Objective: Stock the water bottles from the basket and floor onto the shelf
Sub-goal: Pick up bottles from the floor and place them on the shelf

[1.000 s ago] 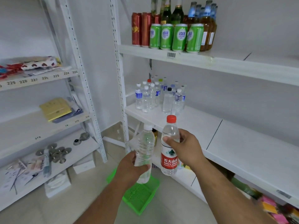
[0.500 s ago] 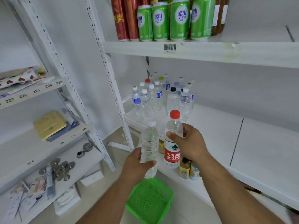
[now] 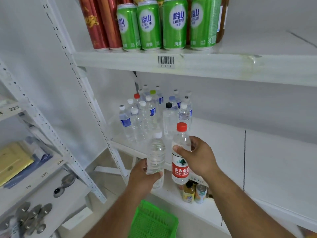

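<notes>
White shelf (image 3: 223,152) against a white wall — bottles grouped at its back left. Held upright before it: white-capped bottle (image 3: 156,152) gripped by left hand (image 3: 142,177), red-capped bottle (image 3: 181,152) by right hand (image 3: 197,155). Green basket (image 3: 154,220) below.

A clear, unlabelled water bottle with a white cap (image 3: 156,157) stands upright just beside a second bottle with a red cap and red label (image 3: 181,157), both held in front of the white shelf (image 3: 223,152). A cluster of water bottles (image 3: 154,114) stands upright at the shelf's back left corner. The green basket (image 3: 154,220) sits on the floor below.
</notes>
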`<state>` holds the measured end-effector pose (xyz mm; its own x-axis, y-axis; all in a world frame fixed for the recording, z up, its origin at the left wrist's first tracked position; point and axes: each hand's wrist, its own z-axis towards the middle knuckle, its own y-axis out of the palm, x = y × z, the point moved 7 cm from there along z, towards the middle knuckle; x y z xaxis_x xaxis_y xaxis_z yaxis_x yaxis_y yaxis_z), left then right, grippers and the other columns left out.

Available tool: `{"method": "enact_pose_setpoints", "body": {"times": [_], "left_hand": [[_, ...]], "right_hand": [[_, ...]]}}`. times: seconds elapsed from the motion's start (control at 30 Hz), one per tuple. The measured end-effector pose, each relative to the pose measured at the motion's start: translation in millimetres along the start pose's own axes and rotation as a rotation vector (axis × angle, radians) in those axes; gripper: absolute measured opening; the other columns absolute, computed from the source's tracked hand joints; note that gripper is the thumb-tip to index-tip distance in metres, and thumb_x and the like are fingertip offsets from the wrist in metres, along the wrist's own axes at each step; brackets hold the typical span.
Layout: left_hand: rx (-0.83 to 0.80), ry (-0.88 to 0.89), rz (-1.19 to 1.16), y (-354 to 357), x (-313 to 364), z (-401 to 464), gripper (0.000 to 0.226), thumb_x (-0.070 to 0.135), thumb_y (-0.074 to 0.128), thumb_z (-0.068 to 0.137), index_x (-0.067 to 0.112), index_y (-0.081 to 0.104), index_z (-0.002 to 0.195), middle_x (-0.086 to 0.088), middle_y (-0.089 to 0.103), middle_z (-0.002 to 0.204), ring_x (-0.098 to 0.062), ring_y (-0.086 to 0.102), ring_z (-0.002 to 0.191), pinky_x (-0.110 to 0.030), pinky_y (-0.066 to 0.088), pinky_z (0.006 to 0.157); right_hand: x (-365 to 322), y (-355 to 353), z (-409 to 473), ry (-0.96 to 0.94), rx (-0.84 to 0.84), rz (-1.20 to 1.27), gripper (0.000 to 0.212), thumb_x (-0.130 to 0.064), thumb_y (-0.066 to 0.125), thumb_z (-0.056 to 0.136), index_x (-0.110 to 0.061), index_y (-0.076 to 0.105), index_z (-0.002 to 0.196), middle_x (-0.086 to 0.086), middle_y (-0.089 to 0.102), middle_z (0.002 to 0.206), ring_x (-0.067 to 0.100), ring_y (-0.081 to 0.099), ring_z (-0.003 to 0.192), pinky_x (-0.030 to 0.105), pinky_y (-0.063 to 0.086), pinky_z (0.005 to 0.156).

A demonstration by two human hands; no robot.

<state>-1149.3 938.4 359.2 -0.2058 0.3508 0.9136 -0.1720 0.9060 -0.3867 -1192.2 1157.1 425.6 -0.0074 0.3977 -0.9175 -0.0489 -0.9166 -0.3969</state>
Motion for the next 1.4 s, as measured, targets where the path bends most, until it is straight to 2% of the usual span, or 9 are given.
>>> {"method": "enact_pose_setpoints", "body": {"times": [0.1,0.2,0.37,0.53,0.83,0.97,1.07,1.2,1.4], "left_hand": [[-0.063,0.049,0.001,4,5,25,0.034,0.013,0.081,0.074,0.033,0.064,0.094,0.011,0.072,0.089,-0.004,0.068,0.083,-0.019,0.049,0.067],[-0.131,0.074,-0.004,2,8,54,0.036,0.012,0.082,0.074,0.033,0.063,0.096,0.012,0.073,0.087,0.002,0.067,0.080,-0.016,0.048,0.064],[-0.252,0.093,-0.025,-7,4,110,0.034,0.015,0.083,0.073,0.034,0.065,0.094,0.009,0.075,0.091,-0.009,0.071,0.083,-0.021,0.054,0.060],[-0.317,0.124,-0.004,-7,-3,160,0.040,0.026,0.085,0.070,0.034,0.066,0.104,0.014,0.073,0.095,-0.005,0.069,0.089,-0.025,0.053,0.077],[-0.356,0.136,-0.001,21,-3,217,0.046,0.030,0.084,0.070,0.033,0.065,0.112,0.015,0.070,0.102,-0.005,0.064,0.097,-0.030,0.053,0.086],[-0.375,0.131,0.011,40,-3,234,0.046,0.036,0.084,0.065,0.035,0.066,0.107,0.016,0.073,0.099,-0.006,0.068,0.095,-0.035,0.057,0.086],[-0.381,0.124,0.004,52,-3,244,0.047,0.029,0.085,0.066,0.033,0.066,0.108,0.015,0.072,0.102,-0.009,0.068,0.098,-0.035,0.057,0.087],[-0.389,0.115,0.007,62,-2,252,0.049,0.023,0.085,0.071,0.032,0.063,0.114,0.013,0.070,0.110,-0.012,0.065,0.105,-0.034,0.055,0.092],[-0.421,0.108,-0.034,70,-1,257,0.052,0.016,0.084,0.075,0.030,0.060,0.119,0.010,0.066,0.119,-0.012,0.061,0.114,-0.035,0.052,0.098]], "right_hand": [[0,2,10,0.013,0.061,-0.011,0.027,-0.046,0.078,0.078,-0.041,0.061,0.099,-0.021,0.070,0.096,0.003,0.067,0.091,0.030,0.054,0.082],[-6,8,20,0.038,0.120,-0.025,0.026,-0.044,0.078,0.079,-0.039,0.061,0.098,-0.020,0.069,0.095,0.004,0.067,0.092,0.031,0.055,0.083],[-17,26,35,0.117,0.226,-0.052,0.036,-0.043,0.077,0.081,-0.033,0.058,0.110,-0.018,0.064,0.097,0.009,0.064,0.094,0.027,0.049,0.079],[-13,45,47,0.194,0.322,-0.047,0.037,-0.041,0.077,0.081,-0.034,0.057,0.111,-0.016,0.065,0.103,0.010,0.065,0.097,0.027,0.049,0.080],[16,59,89,0.272,0.379,-0.054,0.040,-0.038,0.077,0.083,-0.033,0.057,0.118,-0.019,0.063,0.102,0.007,0.061,0.095,0.024,0.046,0.080],[28,59,109,0.279,0.368,-0.015,0.040,-0.035,0.078,0.082,-0.034,0.057,0.117,-0.023,0.063,0.100,-0.003,0.060,0.088,0.013,0.043,0.072],[35,59,121,0.286,0.366,0.022,0.040,-0.033,0.079,0.082,-0.037,0.056,0.114,-0.024,0.064,0.100,-0.006,0.060,0.088,0.009,0.041,0.070],[39,58,134,0.277,0.362,0.033,0.042,-0.032,0.080,0.081,-0.039,0.056,0.115,-0.024,0.065,0.102,-0.005,0.061,0.091,0.014,0.044,0.077],[42,60,142,0.258,0.357,0.053,0.041,-0.028,0.079,0.083,-0.045,0.055,0.111,-0.028,0.066,0.098,-0.015,0.062,0.082,0.007,0.044,0.068]]}}
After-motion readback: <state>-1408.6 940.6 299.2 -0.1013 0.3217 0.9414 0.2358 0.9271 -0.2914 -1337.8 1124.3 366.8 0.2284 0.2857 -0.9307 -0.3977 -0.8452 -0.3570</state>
